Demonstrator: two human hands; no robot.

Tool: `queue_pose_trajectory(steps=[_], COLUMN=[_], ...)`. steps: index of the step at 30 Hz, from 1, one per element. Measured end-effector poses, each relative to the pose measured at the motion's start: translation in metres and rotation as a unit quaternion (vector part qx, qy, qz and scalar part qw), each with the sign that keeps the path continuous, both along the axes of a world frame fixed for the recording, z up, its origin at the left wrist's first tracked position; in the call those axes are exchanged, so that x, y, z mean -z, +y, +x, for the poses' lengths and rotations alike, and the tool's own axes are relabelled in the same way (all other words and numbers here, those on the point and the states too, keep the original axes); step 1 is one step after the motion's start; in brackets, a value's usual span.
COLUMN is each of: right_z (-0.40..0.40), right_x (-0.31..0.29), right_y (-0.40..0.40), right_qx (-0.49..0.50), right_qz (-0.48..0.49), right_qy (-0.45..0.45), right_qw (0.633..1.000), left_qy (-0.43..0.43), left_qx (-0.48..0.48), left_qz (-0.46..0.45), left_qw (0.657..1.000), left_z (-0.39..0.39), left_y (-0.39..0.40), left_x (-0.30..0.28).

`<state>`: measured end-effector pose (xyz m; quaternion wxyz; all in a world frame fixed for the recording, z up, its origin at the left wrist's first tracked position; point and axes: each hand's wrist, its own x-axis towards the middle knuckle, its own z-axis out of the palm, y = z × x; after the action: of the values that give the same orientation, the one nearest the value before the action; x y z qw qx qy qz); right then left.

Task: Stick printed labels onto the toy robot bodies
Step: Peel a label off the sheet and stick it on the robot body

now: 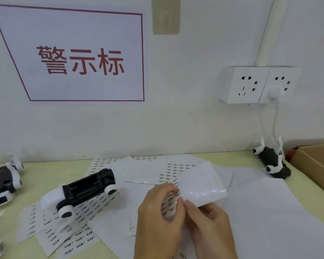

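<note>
Label sheet [198, 186]: thin, limp, glossy, lifted at centre, just above tabletop [307, 186] | My left hand [157, 217] pinches its near edge; my right hand [209, 227] pinches beside it, picking at a label corner | Labels feather-light, curl easily; take by corner | Toy robot body [82, 191] at 9 o'clock, stiff plastic.

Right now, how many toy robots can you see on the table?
3 for sure: one at the left edge, one lying on the label sheets, one far right by the box. Bits at bottom left may be more.
</note>
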<state>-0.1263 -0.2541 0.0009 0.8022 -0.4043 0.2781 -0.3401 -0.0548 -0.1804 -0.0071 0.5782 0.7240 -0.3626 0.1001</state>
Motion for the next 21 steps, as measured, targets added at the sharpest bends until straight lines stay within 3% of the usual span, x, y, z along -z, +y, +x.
queue_pose_trajectory(steps=[7, 21], right_z=[0.003, 0.005], right_x=[-0.005, -0.009], right_y=[0.002, 0.003], right_qx=[0.0, -0.011], right_qz=[0.065, 0.074], right_qy=[-0.024, -0.034], right_qw=[0.998, 0.997], left_qy=[-0.066, -0.005], left_qx=[-0.042, -0.025], left_qz=[-0.039, 0.039], left_qw=[0.996, 0.999], left_z=[-0.006, 0.004], left_y=[-0.004, -0.001], left_x=[-0.001, 0.003])
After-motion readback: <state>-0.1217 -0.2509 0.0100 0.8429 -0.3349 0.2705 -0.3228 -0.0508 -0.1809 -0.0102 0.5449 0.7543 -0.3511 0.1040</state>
